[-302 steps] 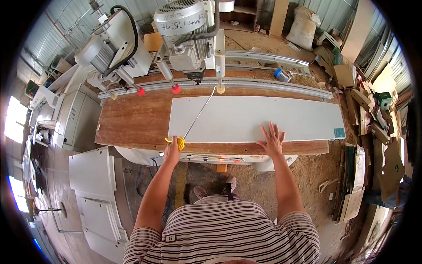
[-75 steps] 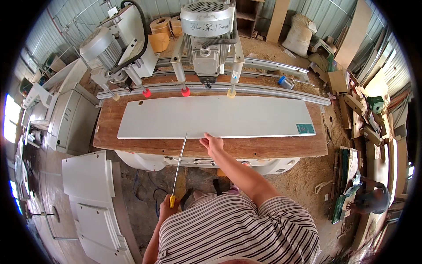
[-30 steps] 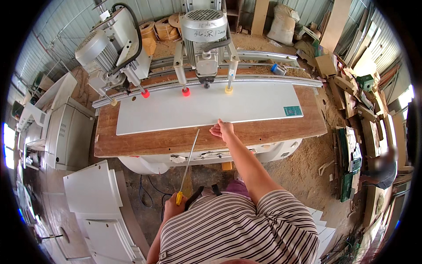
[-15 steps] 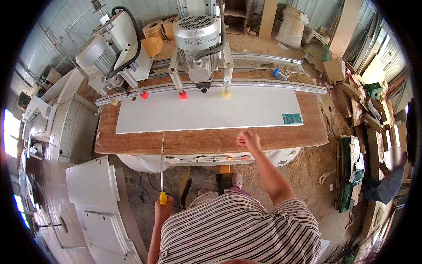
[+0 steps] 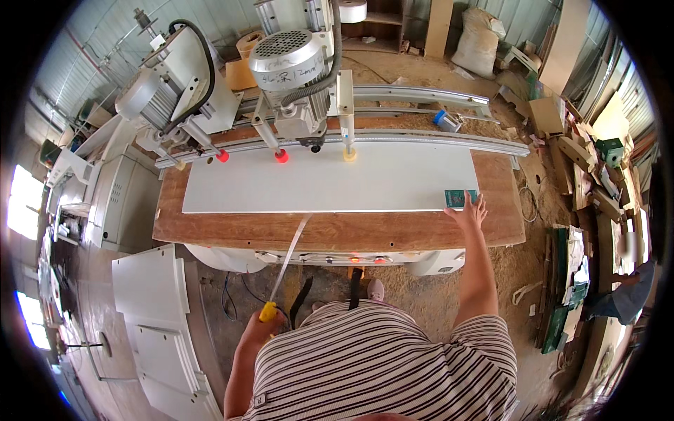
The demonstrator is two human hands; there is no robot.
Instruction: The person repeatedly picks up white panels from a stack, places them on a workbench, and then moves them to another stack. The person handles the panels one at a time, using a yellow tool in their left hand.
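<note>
A yellow tape measure (image 5: 267,311) is gripped in my left hand (image 5: 261,328), low and near my body. Its long pale blade (image 5: 290,251) slants up and to the right, with the far end at the front edge of a long white panel (image 5: 330,186). My right hand (image 5: 469,211) is open with fingers spread at the panel's front right corner. Its fingertips overlap the lower edge of a small green label (image 5: 460,198) on the panel; whether they touch cannot be made out. The panel lies flat on a brown wooden machine table (image 5: 351,230).
Drilling motors (image 5: 289,67) on posts stand over the panel's back edge, with red and yellow pads above it. A metal rail (image 5: 435,144) runs behind. More white panels (image 5: 151,288) lie lower left. Stacked boards (image 5: 565,288) and a person (image 5: 621,295) are at the right.
My right hand has moved right, from the table's front edge to the label, and its fingers have spread. The tape blade has swung from nearly upright to a rightward slant.
</note>
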